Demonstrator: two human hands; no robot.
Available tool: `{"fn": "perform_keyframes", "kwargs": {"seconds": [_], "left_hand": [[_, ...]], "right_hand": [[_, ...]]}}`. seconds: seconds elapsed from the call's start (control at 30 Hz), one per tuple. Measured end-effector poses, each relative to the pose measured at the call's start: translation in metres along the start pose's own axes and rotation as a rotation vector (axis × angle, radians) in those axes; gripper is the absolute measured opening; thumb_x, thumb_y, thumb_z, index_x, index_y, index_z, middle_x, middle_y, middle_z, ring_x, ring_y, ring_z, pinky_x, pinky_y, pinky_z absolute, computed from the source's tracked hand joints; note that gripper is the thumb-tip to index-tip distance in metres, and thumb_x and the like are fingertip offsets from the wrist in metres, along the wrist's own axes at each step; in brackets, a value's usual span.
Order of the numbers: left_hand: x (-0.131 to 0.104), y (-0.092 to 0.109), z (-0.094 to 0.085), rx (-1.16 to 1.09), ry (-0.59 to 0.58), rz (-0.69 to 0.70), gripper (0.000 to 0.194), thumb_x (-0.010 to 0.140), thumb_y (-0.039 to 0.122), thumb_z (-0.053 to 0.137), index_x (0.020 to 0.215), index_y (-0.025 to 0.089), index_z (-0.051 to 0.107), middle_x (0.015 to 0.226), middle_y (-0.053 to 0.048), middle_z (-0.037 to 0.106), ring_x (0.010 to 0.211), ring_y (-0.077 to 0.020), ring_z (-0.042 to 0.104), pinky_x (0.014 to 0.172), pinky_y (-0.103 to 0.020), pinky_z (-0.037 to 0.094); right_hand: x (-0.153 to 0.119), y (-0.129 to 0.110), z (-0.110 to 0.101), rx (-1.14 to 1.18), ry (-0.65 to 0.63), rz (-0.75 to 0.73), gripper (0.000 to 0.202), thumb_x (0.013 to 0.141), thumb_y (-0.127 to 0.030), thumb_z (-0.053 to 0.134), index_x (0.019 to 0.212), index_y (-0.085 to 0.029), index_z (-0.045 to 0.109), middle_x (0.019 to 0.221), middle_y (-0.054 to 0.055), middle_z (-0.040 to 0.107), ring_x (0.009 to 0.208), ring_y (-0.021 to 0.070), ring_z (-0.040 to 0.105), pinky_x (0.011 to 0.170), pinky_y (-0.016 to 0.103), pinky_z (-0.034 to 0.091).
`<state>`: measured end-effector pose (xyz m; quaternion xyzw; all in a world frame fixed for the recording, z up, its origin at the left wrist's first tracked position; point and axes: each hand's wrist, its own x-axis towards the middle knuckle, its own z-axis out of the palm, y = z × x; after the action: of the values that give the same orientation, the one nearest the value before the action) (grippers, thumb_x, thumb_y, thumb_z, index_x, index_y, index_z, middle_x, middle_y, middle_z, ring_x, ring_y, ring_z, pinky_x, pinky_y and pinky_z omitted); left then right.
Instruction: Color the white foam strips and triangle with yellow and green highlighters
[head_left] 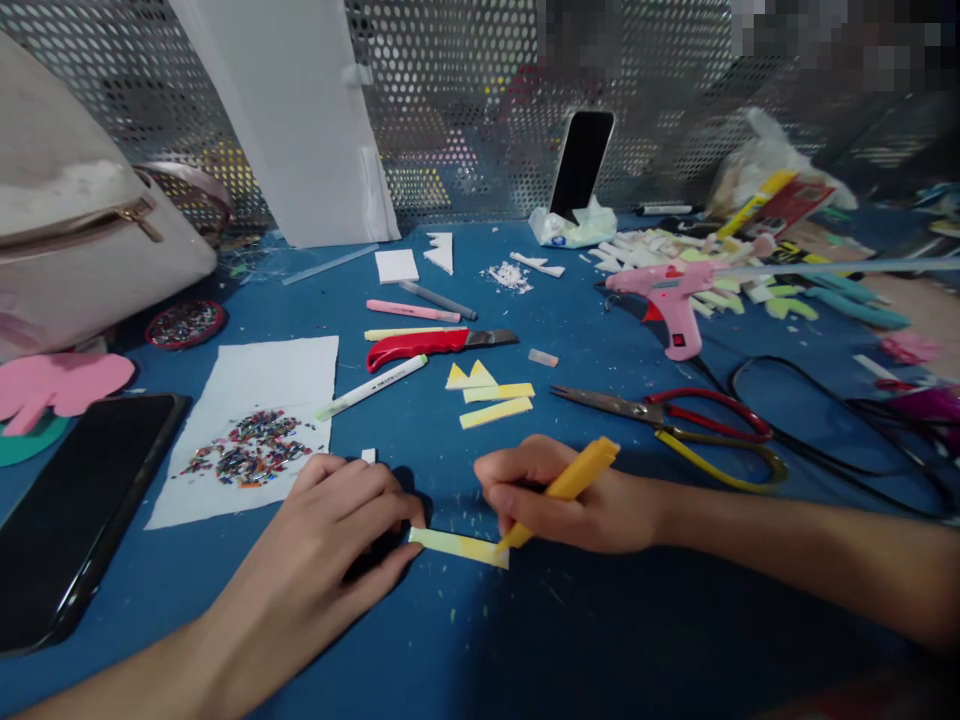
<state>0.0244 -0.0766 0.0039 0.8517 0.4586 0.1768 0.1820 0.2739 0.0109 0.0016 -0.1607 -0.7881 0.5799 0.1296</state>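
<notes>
My left hand (341, 525) pinches the left end of a pale yellow strip (457, 545) lying flat on the blue table. In my right hand (562, 495) is a yellow-orange marker (581, 470), its tip down on the strip's right part, where the colour is deeper yellow. Small specks surround the strip. Just beyond lie two yellow strips (496, 412) and yellow triangles (471, 376). A small white piece (368, 456) rests by my left fingers.
Scissors (645, 408) and a pink glue gun (671, 295) lie at the right, a red-handled knife (420, 345) farther back. Left are a black phone (90, 510) and white paper (277, 375) with beads. A second phone (583, 160) stands at the back.
</notes>
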Motion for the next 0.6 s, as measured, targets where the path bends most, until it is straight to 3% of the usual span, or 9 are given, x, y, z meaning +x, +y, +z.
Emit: {"fn": "perform_keyframes", "kwargs": {"seconds": [0.1,0.27,0.5,0.6], "left_hand": [[0.0004,0.0003,0.0002,0.015,0.000,0.005,0.009,0.103,0.026,0.050,0.104,0.025,0.058,0.097,0.000,0.064,0.086,-0.0172,0.059,0.082,-0.033,0.036],[-0.0005,-0.0010,0.0007,0.025,-0.015,0.003,0.007,0.102,0.026,0.052,0.106,0.025,0.058,0.098,0.000,0.064,0.087,-0.0167,0.060,0.083,-0.033,0.036],[-0.0013,-0.0013,0.0004,0.014,-0.017,0.003,0.007,0.103,0.025,0.052,0.107,0.026,0.057,0.100,0.001,0.063,0.087,-0.0157,0.059,0.083,-0.033,0.034],[-0.0012,-0.0014,0.0005,0.019,-0.024,0.004,0.006,0.102,0.025,0.052,0.107,0.026,0.056,0.099,0.001,0.063,0.088,-0.0162,0.058,0.084,-0.034,0.034]], "right_hand": [[-0.0001,0.0012,0.0027,-0.086,0.067,-0.006,0.028,0.101,-0.031,0.047,0.076,-0.018,0.040,0.066,-0.005,0.041,0.058,0.0068,0.036,0.054,0.019,0.031],[-0.0015,0.0009,0.0040,-0.180,0.034,0.003,0.024,0.098,-0.028,0.047,0.078,-0.018,0.042,0.063,-0.006,0.043,0.055,0.0063,0.037,0.051,0.019,0.029],[-0.0005,-0.0017,-0.0023,-0.081,-0.099,-0.020,0.032,0.098,-0.028,0.046,0.069,-0.018,0.036,0.060,-0.005,0.041,0.054,0.0063,0.039,0.050,0.019,0.030],[0.0004,0.0000,-0.0018,-0.040,-0.036,-0.020,0.030,0.100,-0.030,0.045,0.073,-0.018,0.040,0.064,-0.004,0.044,0.057,0.0066,0.041,0.053,0.018,0.033]]}}
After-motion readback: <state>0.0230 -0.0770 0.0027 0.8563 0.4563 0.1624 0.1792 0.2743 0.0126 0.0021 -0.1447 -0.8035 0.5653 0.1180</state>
